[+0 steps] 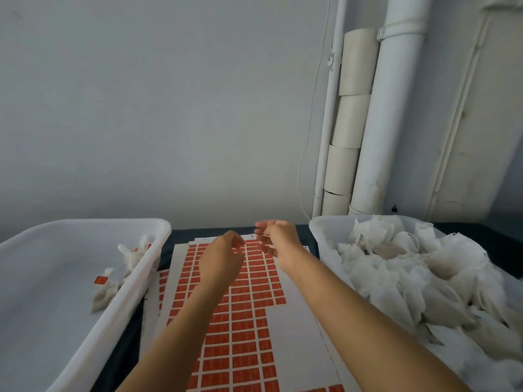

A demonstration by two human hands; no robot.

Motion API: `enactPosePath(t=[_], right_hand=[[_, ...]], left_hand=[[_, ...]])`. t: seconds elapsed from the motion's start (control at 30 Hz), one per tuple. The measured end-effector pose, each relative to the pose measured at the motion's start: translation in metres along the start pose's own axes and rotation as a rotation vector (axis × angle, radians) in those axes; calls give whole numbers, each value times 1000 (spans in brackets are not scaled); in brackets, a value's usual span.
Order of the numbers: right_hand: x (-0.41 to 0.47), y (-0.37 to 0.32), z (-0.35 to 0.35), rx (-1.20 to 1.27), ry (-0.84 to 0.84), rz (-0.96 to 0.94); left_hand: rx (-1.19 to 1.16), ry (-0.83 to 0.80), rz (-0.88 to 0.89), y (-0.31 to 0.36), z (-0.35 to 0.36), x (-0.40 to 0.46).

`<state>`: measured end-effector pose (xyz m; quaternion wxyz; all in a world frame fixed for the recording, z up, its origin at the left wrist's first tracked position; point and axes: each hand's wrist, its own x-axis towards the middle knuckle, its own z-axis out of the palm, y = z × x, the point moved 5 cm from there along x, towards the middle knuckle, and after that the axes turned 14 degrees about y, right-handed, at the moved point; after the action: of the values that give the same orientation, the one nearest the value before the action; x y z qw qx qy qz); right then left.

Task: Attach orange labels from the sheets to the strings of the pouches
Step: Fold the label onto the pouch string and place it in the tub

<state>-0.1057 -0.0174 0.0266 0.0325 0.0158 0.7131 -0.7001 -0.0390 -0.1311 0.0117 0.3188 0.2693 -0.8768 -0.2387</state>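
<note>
- 2 big white bins are sitting on a dark table (305, 236), 1 on each side of the person, so each arm is getting a bin close by.
- The right bin (318, 230) is holding a big heap of white pouches (424, 267) with thin strings. I think these are waiting for labels, so they are staying near the right hand.
- The left bin (158, 230) is holding only a few pouches (106, 292), and an orange label (101, 280) is showing beside them. These look finished, so I think this bin is taking the done ones.
- The sheets (297, 329) are lying flat between the 2 bins, stacked a little crooked. Rows of orange labels (240, 326) are covering the top one, with bare white patches on its right side where labels are gone. The middle spot is making them easy for both hands.
- The left hand (223, 260) is hanging over the far part of the top sheet with its fingers curled down. I cannot tell if it is pinching anything.
- The right hand (278, 240) is lifted just beside it, near the far edge of the sheets, fingers bent toward the left hand. It may be holding something tiny, but I cannot tell.
- No string is showing between the hands, so I think the next label or pouch is not yet picked.
</note>
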Motion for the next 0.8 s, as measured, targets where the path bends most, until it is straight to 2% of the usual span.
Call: enactPosePath(t=[0.2,0.3,0.43,0.5,0.63,0.8], right_hand=[[42,-34,-73,-99,264,-92],[64,-30,-106,-166,343,-108],[90,-17,-138,-481,396,-143],[96,-10,-147,-713,341,-143],[96,10,-152,-1141,207,-169],[92,6,-158,-1179,327,-304]], left_hand=[[-320,-130,95,82,52,-14],[-380,-188,113,113,75,-19],[-233,-293,128,134,102,-22],[-113,-352,140,138,113,-25],[-18,-453,128,144,133,-33],[-10,-475,91,150,145,-34]])
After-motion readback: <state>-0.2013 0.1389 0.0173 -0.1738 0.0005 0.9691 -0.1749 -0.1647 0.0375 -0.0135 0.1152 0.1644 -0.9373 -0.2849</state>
